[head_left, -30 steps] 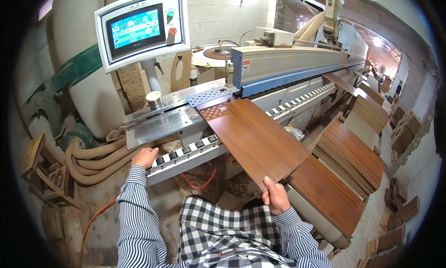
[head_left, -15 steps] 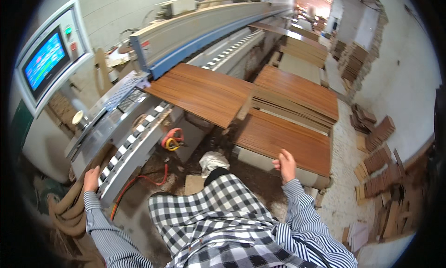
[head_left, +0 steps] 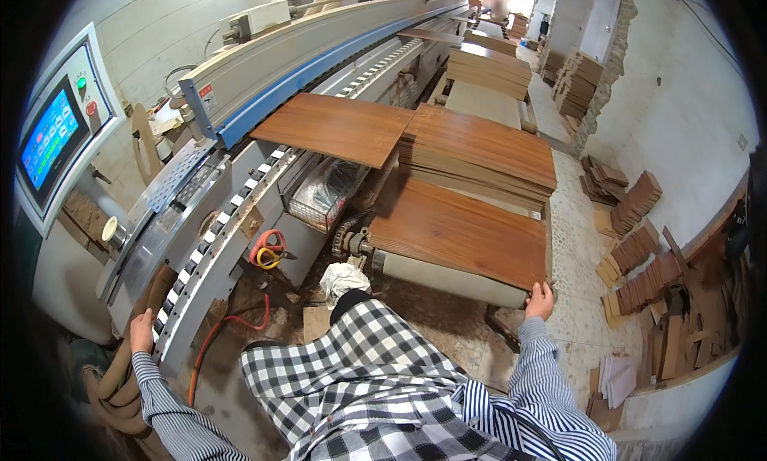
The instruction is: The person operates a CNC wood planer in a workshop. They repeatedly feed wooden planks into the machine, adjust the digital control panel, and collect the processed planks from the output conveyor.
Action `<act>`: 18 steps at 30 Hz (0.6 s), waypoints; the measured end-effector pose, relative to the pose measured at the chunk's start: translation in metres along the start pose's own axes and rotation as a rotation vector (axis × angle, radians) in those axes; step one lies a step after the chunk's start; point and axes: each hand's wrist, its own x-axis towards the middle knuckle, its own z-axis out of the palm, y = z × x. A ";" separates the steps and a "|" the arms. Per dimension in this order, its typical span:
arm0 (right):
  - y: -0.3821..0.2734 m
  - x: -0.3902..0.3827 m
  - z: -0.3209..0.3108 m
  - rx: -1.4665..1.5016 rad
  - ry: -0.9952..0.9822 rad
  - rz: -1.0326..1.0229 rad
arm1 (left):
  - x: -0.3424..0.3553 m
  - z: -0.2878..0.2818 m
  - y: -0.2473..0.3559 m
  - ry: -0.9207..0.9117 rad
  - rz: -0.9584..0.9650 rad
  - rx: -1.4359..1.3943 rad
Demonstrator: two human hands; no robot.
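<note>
My right hand (head_left: 540, 300) is closed on the near right corner of a brown wood-grain panel (head_left: 463, 229), which lies on a belt-covered roller stand. At the near end of the machine's roller rail (head_left: 200, 257), my left hand (head_left: 142, 331) has its fingers curled against the edge. Another wood-grain panel (head_left: 339, 125) lies flat across the rail, one side under the blue-edged beam (head_left: 272, 105). Its right corner reaches close to a stack of panels (head_left: 479, 153) behind the near one.
A control screen (head_left: 54, 137) stands at the left. Below the rail are a wire basket (head_left: 315, 205), orange-handled scissors (head_left: 268, 249) and a red hose (head_left: 209, 341). Small board stacks (head_left: 635, 201) line the right wall. A blurred person (head_left: 497, 12) is far back.
My right hand has moved right and down from above the near panel to its corner. The panel on the rail has slid away along the beam, uncovering the wire basket. My left hand stays at the rail.
</note>
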 end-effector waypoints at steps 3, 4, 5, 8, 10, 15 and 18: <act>0.014 -0.015 -0.005 0.292 0.030 0.230 | -0.006 -0.003 0.013 -0.004 -0.001 0.091; 0.017 -0.023 -0.010 0.339 -0.036 0.276 | -0.003 -0.002 0.007 -0.010 0.004 0.066; 0.007 -0.037 -0.016 0.383 -0.110 0.323 | -0.007 -0.004 0.005 -0.006 -0.021 0.086; 0.014 -0.052 -0.056 0.604 -0.656 0.552 | -0.007 0.000 0.008 0.013 -0.021 0.047; 0.012 -0.051 -0.064 0.587 -0.880 0.724 | -0.007 -0.001 0.014 0.004 -0.012 0.068; -0.032 -0.088 -0.029 0.654 -0.810 0.805 | -0.016 -0.006 0.024 0.019 -0.025 0.134; -0.012 -0.088 -0.033 0.700 -0.920 0.722 | -0.027 -0.011 0.048 0.000 -0.107 0.181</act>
